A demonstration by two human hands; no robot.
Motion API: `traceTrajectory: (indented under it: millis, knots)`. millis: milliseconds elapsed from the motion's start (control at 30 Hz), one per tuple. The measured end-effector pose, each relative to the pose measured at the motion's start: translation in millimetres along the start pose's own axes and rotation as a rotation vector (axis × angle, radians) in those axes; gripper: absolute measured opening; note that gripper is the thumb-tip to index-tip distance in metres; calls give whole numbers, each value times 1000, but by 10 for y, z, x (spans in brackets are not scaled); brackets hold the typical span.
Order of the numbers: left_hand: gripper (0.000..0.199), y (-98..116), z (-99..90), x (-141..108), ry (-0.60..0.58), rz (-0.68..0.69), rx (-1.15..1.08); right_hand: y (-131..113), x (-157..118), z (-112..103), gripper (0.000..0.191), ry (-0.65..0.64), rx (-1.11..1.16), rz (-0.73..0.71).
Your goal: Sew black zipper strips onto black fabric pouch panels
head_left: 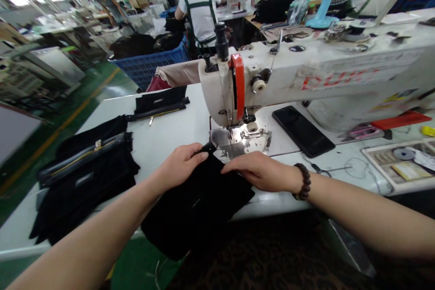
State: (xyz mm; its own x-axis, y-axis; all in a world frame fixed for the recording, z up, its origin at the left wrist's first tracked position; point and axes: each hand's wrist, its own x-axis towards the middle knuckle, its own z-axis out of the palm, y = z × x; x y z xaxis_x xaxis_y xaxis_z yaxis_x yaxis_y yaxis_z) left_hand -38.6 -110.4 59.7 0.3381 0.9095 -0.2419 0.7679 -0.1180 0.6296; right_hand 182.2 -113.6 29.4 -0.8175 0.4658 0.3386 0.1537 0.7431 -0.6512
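Left hand point(181, 165): pinching edge of black fabric panel point(190, 210). Right hand point(258, 170): laid on panel, grip cannot be told. Panel below both hands, overhanging table point(170, 129). Risks: overhang drag skewing panel; left hand, near sewing machine point(215, 86) needle area, drifting under.
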Motion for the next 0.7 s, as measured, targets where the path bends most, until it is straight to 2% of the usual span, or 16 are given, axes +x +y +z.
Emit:
traceTrajectory:
  millis: [67, 133, 200, 300, 400, 500, 700]
  knots:
    - [34, -23, -8, 45, -39, -7, 11, 55, 10, -71, 31, -115, -246, -171]
    - [34, -42, -19, 102, -80, -10, 34, 88, 43, -108, 28, -163, -526, -333]
    - [34, -53, -34, 163, -113, -8, 53, 99, 88, -110, 25, -142, -703, -477]
    - [33, -57, -63, 236, -152, -1, 87, 101, 144, -75, 22, -42, -764, -601]
    - [32, -47, -81, 275, -178, 1, 143, 110, 163, -32, 19, 25, -760, -632]
    - [29, -25, -73, 303, -194, -2, 205, 130, 153, 0, 20, 6, -742, -613]
    - [22, 31, -29, 403, -180, -11, 360, 185, 122, 68, 26, -35, -733, -448]
